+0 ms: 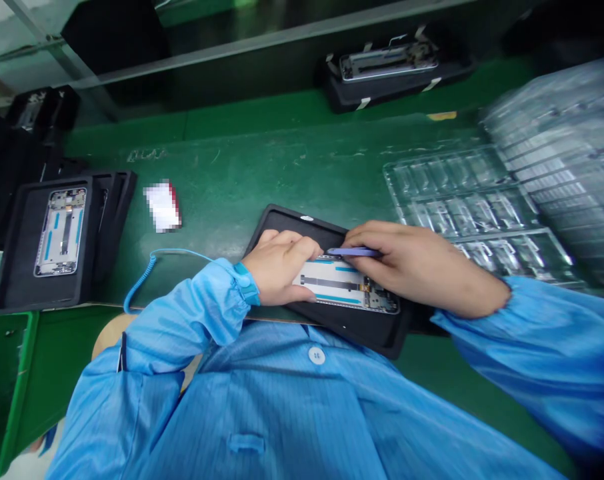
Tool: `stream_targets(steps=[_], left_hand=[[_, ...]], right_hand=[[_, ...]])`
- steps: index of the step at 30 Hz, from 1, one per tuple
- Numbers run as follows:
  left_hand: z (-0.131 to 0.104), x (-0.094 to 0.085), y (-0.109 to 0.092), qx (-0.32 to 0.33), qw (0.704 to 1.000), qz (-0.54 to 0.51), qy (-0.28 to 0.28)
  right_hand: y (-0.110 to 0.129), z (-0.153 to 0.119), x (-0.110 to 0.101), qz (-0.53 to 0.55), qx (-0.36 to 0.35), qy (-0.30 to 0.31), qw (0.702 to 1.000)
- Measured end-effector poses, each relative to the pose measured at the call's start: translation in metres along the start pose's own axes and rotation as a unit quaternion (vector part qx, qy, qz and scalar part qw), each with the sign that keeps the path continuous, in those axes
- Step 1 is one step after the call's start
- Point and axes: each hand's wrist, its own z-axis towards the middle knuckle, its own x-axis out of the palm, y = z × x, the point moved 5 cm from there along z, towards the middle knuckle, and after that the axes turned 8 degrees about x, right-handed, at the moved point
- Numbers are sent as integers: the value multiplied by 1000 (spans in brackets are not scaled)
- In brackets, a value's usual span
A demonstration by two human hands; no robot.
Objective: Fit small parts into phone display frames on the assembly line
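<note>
A phone mid-frame [332,279] with its inside showing lies in a black foam tray [377,337] at the table's front edge. Light blue strips, a dark flex cable and a circuit board are visible on it. My left hand [279,267] grips the frame's left end, thumb on the near side and fingers on the far side. Between the thumb and fingers of my right hand [412,263] is a thin purple tool [355,252], its tip at the frame's far long edge. The tool's other end is hidden in the palm.
Stacked black trays, the top one [12,253] holding another phone frame [62,230], stand at left. A blurred white-and-red item [163,205] lies nearby. Clear plastic trays [462,200] are at right, and a black fixture [347,97] at the back. A coiled blue cord [141,283] reaches my left wrist.
</note>
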Motion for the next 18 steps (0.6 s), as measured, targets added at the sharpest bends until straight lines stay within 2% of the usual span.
stream_targets(steps=[6,9,11,12,14,16,18], left_hand=[[0,0,2,1,1000,9,0],[-1,0,2,5,1000,9,-6],[-1,0,2,5,1000,7,-10],[-1,0,1,6,1000,6,-12],[-1,0,0,8,1000,6,-16],[-1,0,0,7,1000,8,-18],[-1,0,0,3,1000,9,-18]], right_hand=[[-1,12,5,-40,-20,42,998],[-3,13,-3,-30,-1,45,999],[-4,6,-17,0,60,0,998],[-5,-1,-25,28,109,-44,993],[-5,-20,-40,121,193,-144,963],[2,-39,-44,198,213,-214,933],[13,-47,-37,207,173,-207,940]])
